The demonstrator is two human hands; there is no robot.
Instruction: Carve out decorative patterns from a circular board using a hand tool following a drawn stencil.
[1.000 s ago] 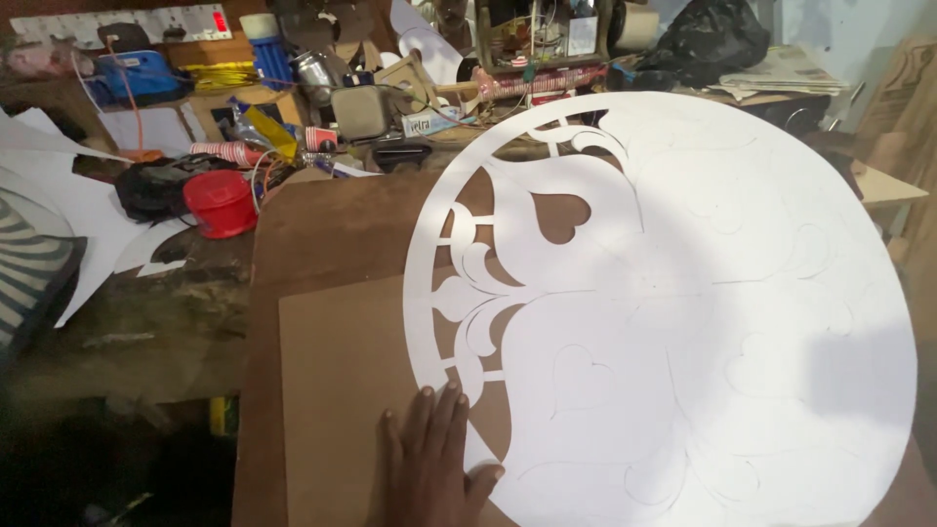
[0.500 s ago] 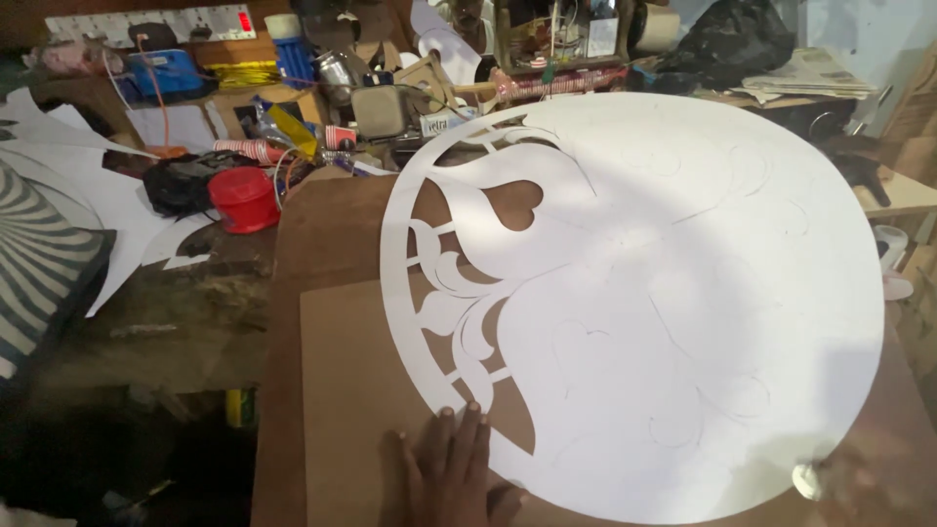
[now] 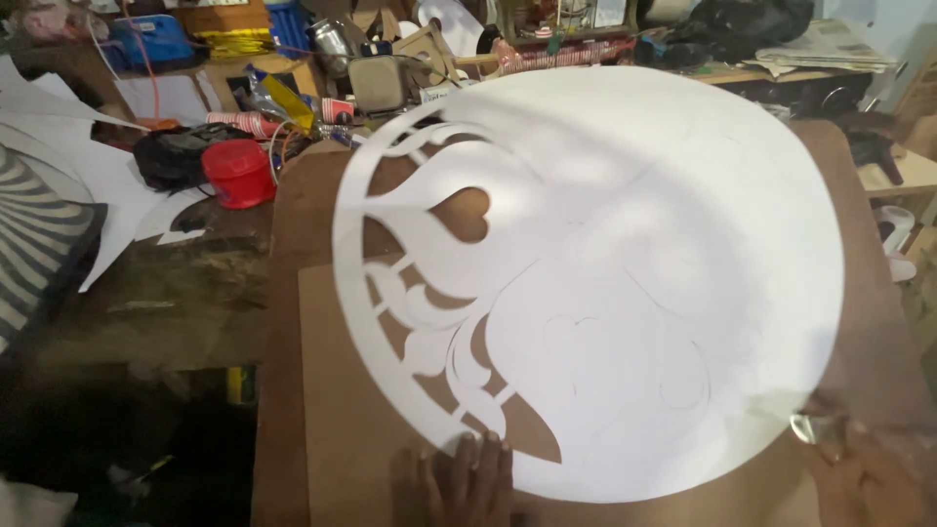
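Left hand presses flat, fingers spread, on the white paper cutout disc; right hand blurred, grip indeterminate. Likely flimsy, tear-prone: support solid rim.

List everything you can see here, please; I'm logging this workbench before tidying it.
Paper disc: one, white, large, partly cut into scroll and heart openings on its left side, lying on the board.
Board: one, light brown, under the disc, on a darker brown table.
Lidded tub: one, red, left of the table.
Paper offcuts: several, white, far left.
Striped fabric: one, grey and white, left edge.
Black bag: one, beside the tub.
Newspapers: a stack, top right.
Clutter of tools and boxes: many, mixed colours, along the top, too jumbled to count.
Left hand: fingers on the disc's lower edge.
Right hand: bottom right at the disc's rim, blurred.
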